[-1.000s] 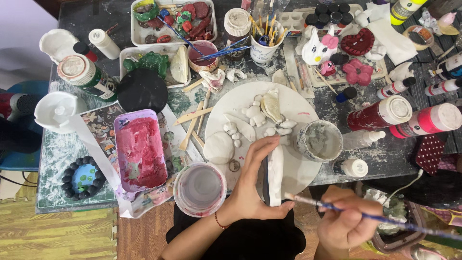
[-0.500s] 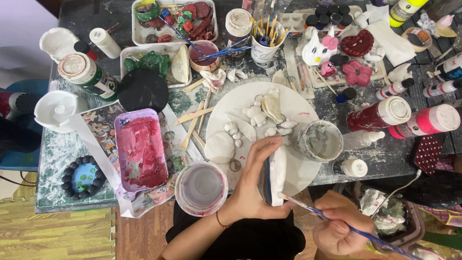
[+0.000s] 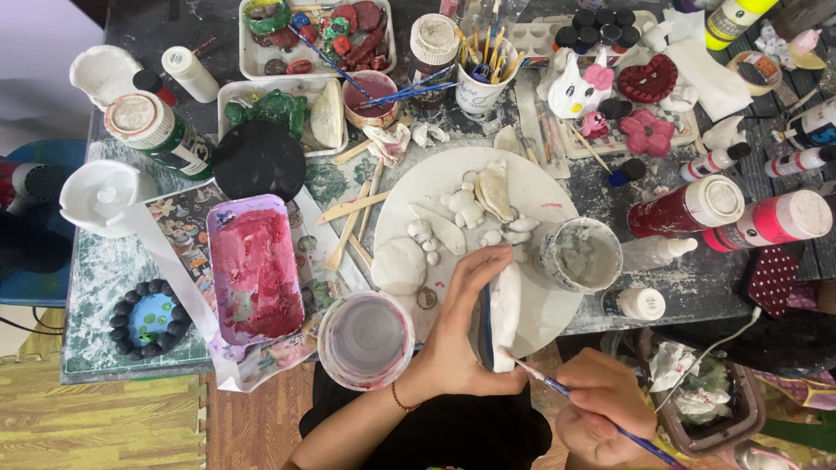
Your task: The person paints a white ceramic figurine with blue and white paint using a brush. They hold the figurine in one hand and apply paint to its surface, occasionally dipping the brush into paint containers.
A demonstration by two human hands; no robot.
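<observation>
A: Left hand (image 3: 457,335)?
B: Grip clamped on a white plaster piece (image 3: 505,315), stood on edge over the white plate (image 3: 418,183), so the rim faces the brush.
A: Right hand (image 3: 601,409)?
B: Pinching a blue-handled paintbrush (image 3: 557,389), tip touching the piece's lower edge. Grey-stained cup (image 3: 582,254) sits just beside, within reach.

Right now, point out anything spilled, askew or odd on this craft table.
Two paint bottles lie on their sides at the right. White paint smears cover the green mat. Crumpled, stained tissues sit above the white plate. The left hand holds a white piece on edge; the right hand brushes it.
</observation>
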